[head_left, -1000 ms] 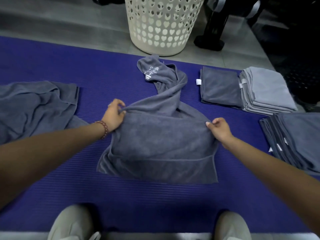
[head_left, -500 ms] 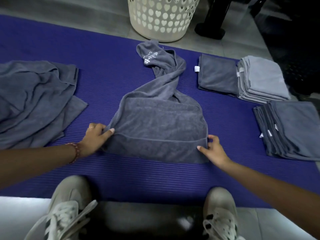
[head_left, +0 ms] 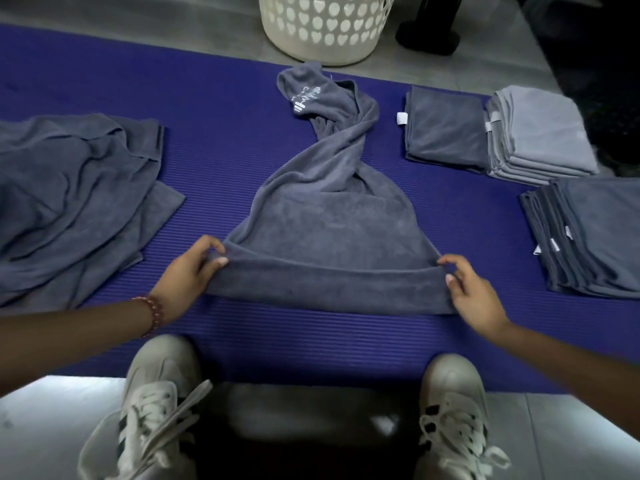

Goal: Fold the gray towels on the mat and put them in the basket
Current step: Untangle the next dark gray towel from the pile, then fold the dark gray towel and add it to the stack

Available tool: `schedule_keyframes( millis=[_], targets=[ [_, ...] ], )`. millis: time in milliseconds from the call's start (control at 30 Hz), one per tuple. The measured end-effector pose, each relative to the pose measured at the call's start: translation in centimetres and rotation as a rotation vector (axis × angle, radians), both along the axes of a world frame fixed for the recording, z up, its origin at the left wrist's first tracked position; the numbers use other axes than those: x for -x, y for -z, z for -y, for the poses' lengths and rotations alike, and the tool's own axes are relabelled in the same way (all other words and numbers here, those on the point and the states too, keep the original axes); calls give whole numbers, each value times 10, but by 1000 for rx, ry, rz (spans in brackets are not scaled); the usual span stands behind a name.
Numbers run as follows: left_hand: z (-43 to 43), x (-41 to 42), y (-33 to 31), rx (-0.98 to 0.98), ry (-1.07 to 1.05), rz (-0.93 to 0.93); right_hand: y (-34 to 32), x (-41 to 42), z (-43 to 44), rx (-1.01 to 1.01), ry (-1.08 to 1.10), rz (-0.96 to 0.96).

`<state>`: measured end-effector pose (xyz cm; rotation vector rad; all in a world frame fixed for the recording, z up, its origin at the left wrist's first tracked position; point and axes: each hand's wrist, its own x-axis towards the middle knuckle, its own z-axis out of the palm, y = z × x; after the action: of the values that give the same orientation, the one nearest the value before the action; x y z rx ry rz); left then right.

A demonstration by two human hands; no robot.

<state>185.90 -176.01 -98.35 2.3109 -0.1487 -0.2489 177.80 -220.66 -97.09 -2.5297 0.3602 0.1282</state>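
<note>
We can read no word or number here for certain. The gray towel (head_left: 332,230) carries a white print (head_left: 306,98) on its twisted far end, with letters and short bars too blurred for us to make out. The small white tags (head_left: 401,118) on the folded towels (head_left: 446,140) at the right are too small for us to read.

The only view comes from a wide-angle camera on the person's head, facing forward and steeply down. Two pale laced sneakers (head_left: 152,410) fill the bottom edge, almost beneath the lens. The ribbed purple foam mat (head_left: 225,150) spans the middle, close below. The white plastic basket with heart-shaped holes (head_left: 311,46) lies farthest, cropped by the top edge.
</note>
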Motion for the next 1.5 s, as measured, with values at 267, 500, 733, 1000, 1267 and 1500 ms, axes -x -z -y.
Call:
schedule_keyframes(
  millis=[267, 500, 733, 1000, 1267, 1500],
  targets=[
    [-4, 5, 18, -433, 293, 207, 11, -5, -4, 418, -264, -4],
    [1, -40, 4, -723, 708, 504, 5, -37, 8, 413, -594, -146],
    [11, -45, 8, -810, 617, 423, 2, -50, 9, 299, -387, -322],
    [-1, -36, 19, -627, 658, 655, 5, -49, 1, 487, -527, 93],
    [-30, -34, 41, -845, 909, 473, -1, -38, -13, 114, -627, -360],
    [15, -88, 4, -493, 551, 282, -11, -113, -32, -147, -173, -52]
  ],
)
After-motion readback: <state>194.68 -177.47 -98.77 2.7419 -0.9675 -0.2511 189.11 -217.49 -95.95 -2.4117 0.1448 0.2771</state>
